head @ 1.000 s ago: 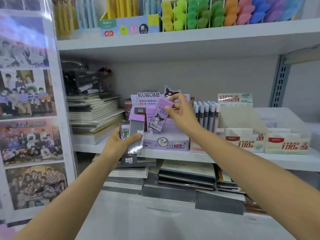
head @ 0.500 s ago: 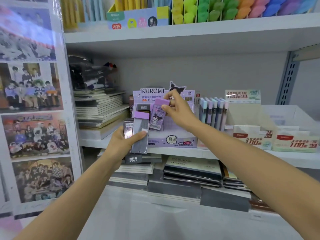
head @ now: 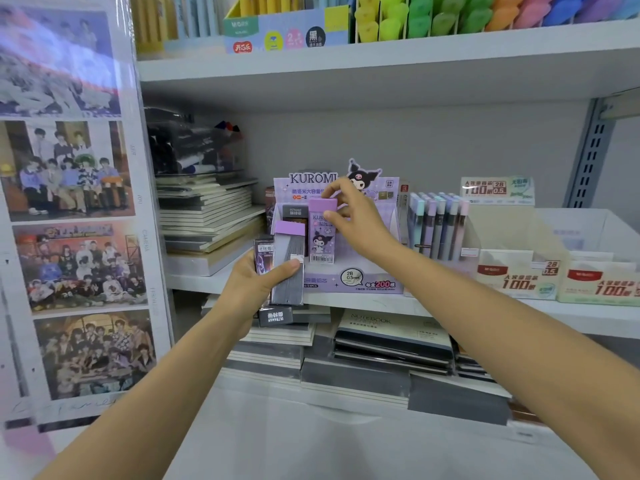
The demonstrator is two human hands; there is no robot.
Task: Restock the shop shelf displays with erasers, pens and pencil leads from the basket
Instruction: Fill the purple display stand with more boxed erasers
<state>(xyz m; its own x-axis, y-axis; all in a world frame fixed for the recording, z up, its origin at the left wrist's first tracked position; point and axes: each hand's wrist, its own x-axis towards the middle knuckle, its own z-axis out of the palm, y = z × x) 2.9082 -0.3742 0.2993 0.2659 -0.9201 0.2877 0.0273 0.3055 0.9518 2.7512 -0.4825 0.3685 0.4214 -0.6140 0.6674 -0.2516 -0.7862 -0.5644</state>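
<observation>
A purple Kuromi display box (head: 349, 285) for pencil leads stands on the middle shelf. My right hand (head: 356, 220) pinches a lilac pencil lead case (head: 321, 233) by its top and holds it upright inside the box. Beside it in the box is a dark lead case (head: 294, 213). My left hand (head: 256, 285), just in front of the box's left side, grips a small stack of lead cases (head: 287, 268), one with a lilac cap and dark ones behind and below it.
Notebooks (head: 207, 216) are stacked left of the box. Pastel pens (head: 436, 223) stand to its right, then cream lead boxes (head: 519, 271). More notebooks (head: 391, 337) lie on the shelf below. A photo poster panel (head: 69, 202) borders the left.
My right hand has lowered the lilac case further into the Kuromi box. The view has drifted slightly, and my left hand keeps holding its stack.
</observation>
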